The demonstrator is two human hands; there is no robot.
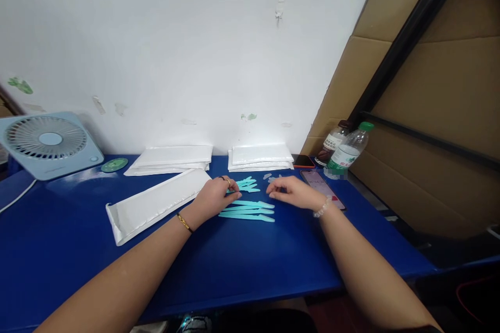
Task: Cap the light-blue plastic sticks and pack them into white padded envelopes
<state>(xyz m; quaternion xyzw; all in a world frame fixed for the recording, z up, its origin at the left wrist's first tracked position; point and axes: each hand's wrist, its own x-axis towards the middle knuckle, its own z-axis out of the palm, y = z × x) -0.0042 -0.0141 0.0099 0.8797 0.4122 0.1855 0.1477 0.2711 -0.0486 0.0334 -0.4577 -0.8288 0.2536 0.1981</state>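
Turquoise eyebrow razors point(250, 210) lie in a loose row at the middle of the blue table, blades to the right. Behind them is a small fanned pile of more turquoise razors point(248, 184). My left hand point(214, 196) is at the left end of that pile, fingers curled towards the thumb; it covers some handle ends, and what it grips is hidden. To the right of the razors, my right hand point(295, 192) hovers with bent fingers and the thumb slightly apart, nothing visible between them. Small clear plastic pieces point(267, 176) lie just beyond its fingertips.
A long white padded mailer point(156, 205) lies left of my left hand. White mailers are stacked by the wall point(258, 47). A blue fan point(50, 140) stands at left. Phones, one pinkish point(318, 183), and bottles, one green-capped point(349, 148), are at right beside cardboard point(441, 156).
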